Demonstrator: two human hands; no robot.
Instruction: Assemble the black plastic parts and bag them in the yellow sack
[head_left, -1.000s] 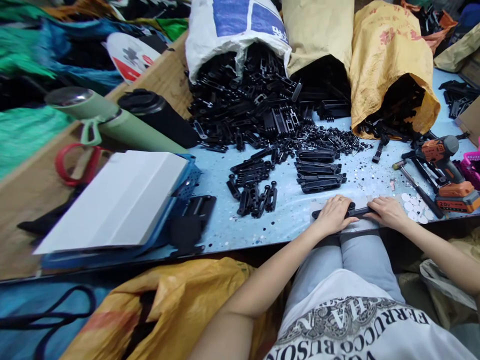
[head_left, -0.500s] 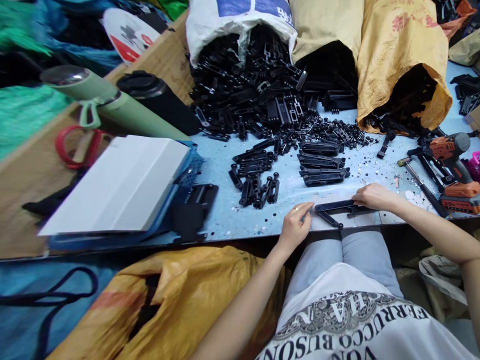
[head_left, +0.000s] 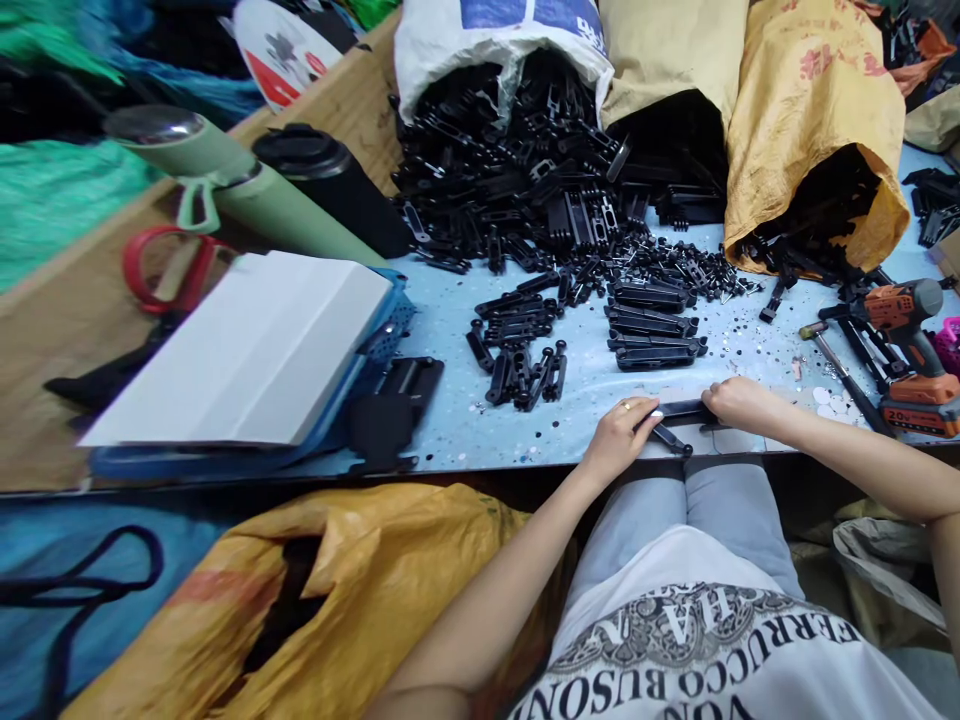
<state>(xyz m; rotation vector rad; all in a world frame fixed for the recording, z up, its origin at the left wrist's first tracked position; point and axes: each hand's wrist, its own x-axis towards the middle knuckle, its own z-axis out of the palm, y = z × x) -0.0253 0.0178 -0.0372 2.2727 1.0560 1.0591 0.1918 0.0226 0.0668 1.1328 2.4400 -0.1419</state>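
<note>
A long black hinged part (head_left: 681, 411) lies at the table's front edge, over my lap. My left hand (head_left: 621, 430) has its fingertips closed on the part's left end. A shorter black arm (head_left: 671, 440) angles down from that end, toward the edge. At the right end, the closed fingers of my right hand (head_left: 731, 402) grip the same part. Just behind it lies a row of folded black assemblies (head_left: 656, 350). Small black links (head_left: 525, 375) are grouped to the left of that row.
Sacks spill black parts (head_left: 510, 180) at the back. An orange power drill (head_left: 911, 350) and a hammer (head_left: 847, 375) lie at the right. On the left are a white box (head_left: 247, 350), red scissors (head_left: 169, 270), a green bottle (head_left: 255, 190) and a black cup (head_left: 337, 190).
My left hand has moved right and closed on the left end of the black part. My right hand stays at the other end. The view has shifted slightly.
</note>
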